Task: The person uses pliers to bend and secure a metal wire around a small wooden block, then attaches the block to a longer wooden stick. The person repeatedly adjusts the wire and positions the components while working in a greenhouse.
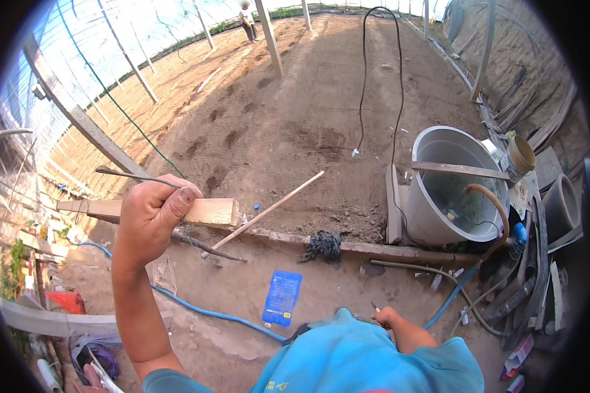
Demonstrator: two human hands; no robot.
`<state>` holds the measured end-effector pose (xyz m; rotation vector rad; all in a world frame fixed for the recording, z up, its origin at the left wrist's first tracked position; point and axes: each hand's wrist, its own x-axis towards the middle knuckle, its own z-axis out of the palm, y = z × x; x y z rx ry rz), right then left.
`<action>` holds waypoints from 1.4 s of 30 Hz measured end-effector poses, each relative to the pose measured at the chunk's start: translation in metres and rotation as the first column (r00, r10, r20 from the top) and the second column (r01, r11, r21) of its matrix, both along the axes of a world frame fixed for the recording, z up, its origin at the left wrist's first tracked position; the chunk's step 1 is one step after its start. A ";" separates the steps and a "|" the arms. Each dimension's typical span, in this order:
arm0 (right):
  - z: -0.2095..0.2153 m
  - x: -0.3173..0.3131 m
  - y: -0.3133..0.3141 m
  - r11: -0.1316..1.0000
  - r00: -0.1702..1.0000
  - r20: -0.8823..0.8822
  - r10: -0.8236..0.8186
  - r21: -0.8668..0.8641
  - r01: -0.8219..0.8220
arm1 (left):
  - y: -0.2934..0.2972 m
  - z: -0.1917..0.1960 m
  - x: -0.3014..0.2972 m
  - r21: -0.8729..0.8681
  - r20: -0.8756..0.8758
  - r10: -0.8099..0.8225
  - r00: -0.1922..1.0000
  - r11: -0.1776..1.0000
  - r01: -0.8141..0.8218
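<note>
My left hand (152, 216) is raised and shut around a pale wooden plank (206, 211) that sticks out to the right of the fist, together with a thin dark bent rod (134, 175) that pokes out to the left above it. My right hand (385, 318) is low by my blue shirt, fingers closed on a small thin object whose kind I cannot make out.
A large grey bucket (449, 190) with a hose stands at right, among pipes and clutter. A long wooden stick (269, 209), a blue packet (282, 298), a blue hose (203, 311) and a dark rag (322, 245) lie on the dirt. A person (248, 19) stands far back.
</note>
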<state>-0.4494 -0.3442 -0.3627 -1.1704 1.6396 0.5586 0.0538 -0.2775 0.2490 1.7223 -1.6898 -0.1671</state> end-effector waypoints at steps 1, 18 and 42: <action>-0.004 -0.003 0.002 1.000 1.000 0.002 0.006 0.003 -0.006 | 0.000 -0.001 0.001 -0.003 -0.016 -0.009 1.000 1.000 0.009; 0.002 -0.014 0.005 0.985 0.988 -0.024 0.153 -0.080 -0.154 | 0.016 -0.003 -0.007 0.066 -0.022 -0.009 1.000 0.998 0.011; 0.016 -0.017 -0.072 0.954 0.955 -0.021 0.295 0.061 -0.293 | 0.027 -0.017 -0.044 0.045 -0.047 0.096 0.994 0.995 -0.094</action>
